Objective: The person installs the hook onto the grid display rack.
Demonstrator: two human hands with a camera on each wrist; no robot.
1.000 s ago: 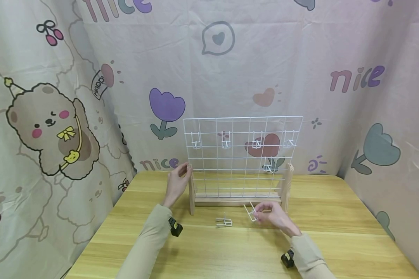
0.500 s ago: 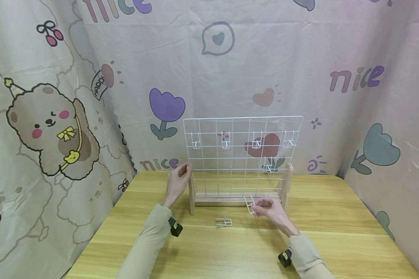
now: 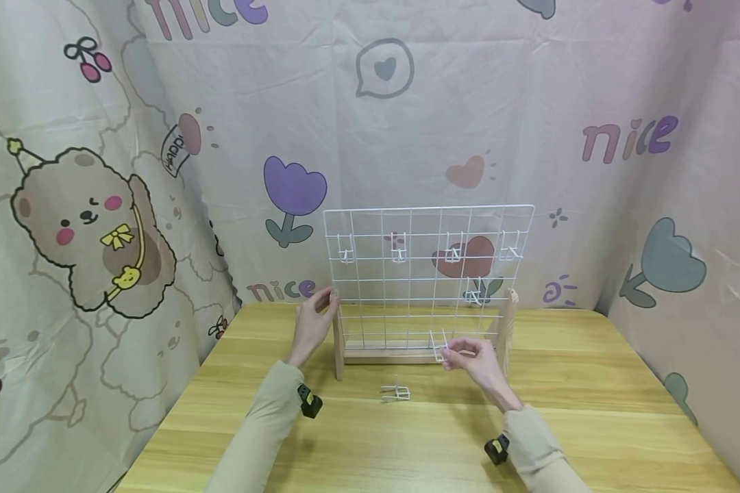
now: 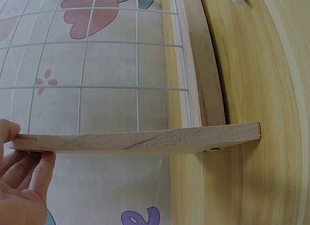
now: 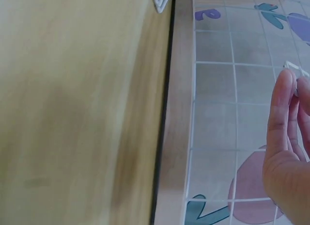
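Observation:
A white wire grid panel (image 3: 397,289) stands upright in a wooden stand on the table. My left hand (image 3: 312,323) pinches the top of the stand's left wooden post (image 4: 140,141) between thumb and fingers. In my right hand (image 3: 476,361), thumb and fingertips pinch a white wire hook (image 3: 438,348), its two prongs pointing up in front of the grid's lower part. Most of that hook lies behind the fingers in the right wrist view. Another white wire hook (image 3: 397,392) lies on the table in front of the stand.
Several white hooks hang on the grid, among them a left one (image 3: 346,254) in the upper row and a lower one (image 3: 473,296) at the right. The right post (image 3: 506,331) stands beside my right hand. A printed curtain (image 3: 382,137) hangs behind the table (image 3: 407,445).
My right hand has lifted the hook up and slightly left, from in front of the stand to the grid's lower rows. The left hand has stayed on the post.

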